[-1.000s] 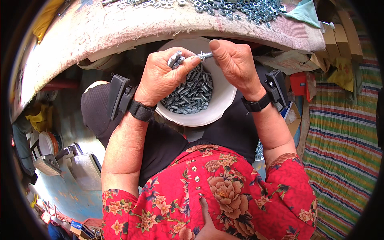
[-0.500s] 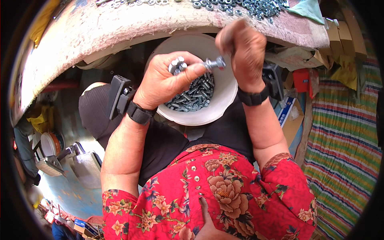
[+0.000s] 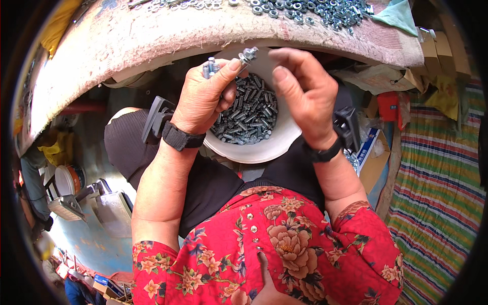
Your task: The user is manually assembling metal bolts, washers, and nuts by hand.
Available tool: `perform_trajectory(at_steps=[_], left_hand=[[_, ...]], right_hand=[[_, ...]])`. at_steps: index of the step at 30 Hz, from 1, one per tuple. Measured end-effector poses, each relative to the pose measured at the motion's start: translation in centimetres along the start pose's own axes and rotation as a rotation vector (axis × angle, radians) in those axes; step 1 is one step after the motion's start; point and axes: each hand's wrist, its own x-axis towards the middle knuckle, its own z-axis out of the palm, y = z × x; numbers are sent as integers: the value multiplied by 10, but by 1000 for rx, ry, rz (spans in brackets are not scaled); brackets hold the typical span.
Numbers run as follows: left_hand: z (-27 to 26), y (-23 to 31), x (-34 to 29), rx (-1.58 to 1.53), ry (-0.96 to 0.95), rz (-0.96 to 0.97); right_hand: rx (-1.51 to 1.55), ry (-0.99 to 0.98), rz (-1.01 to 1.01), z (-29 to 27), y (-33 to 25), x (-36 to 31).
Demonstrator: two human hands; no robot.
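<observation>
My left hand (image 3: 203,94) is closed around several steel bolts (image 3: 210,66). Its thumb and forefinger pinch one bolt (image 3: 248,54) that points up and to the right, with what looks like a nut or washer around it. To the right of that bolt, my right hand (image 3: 307,94) has its thumb and forefinger apart, and no thing shows between them. Motion slightly smears its fingertips, and its other fingers are curled. Below both hands a white bucket (image 3: 290,133) holds a heap of short bolts (image 3: 249,114).
Along the far side runs a cloth-covered table (image 3: 203,30) with a pile of nuts (image 3: 330,12), a row of washers (image 3: 193,5) and a green cloth (image 3: 396,18). Cardboard boxes (image 3: 437,51) and a striped sheet (image 3: 437,168) lie to the right. A white tub (image 3: 66,179) stands at left.
My right hand has come down from the table edge toward the pinched bolt, and its fist has loosened. The left hand has tilted that bolt upward and shifted slightly left.
</observation>
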Motion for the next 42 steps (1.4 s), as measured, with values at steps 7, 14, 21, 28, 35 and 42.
perform_trajectory(at_steps=[7,14,21,28,35,42], left_hand=[[10,8,-4,242,-33,52],[9,1,-1,251,-145,77],[2,6,-6,100,-245,-82],[-11,16,-7,-135,-115,-99],[-30,23,-4,-364,182,-19],[-40,26,-2,-407,258,-15]], right_hand=[[34,13,126,-11,11,-3],[-28,-195,17,21,21,4],[109,-275,181,18,23,13],[157,-167,259,22,16,46],[70,-201,82,53,27,112],[-600,-104,-315,77,58,227]])
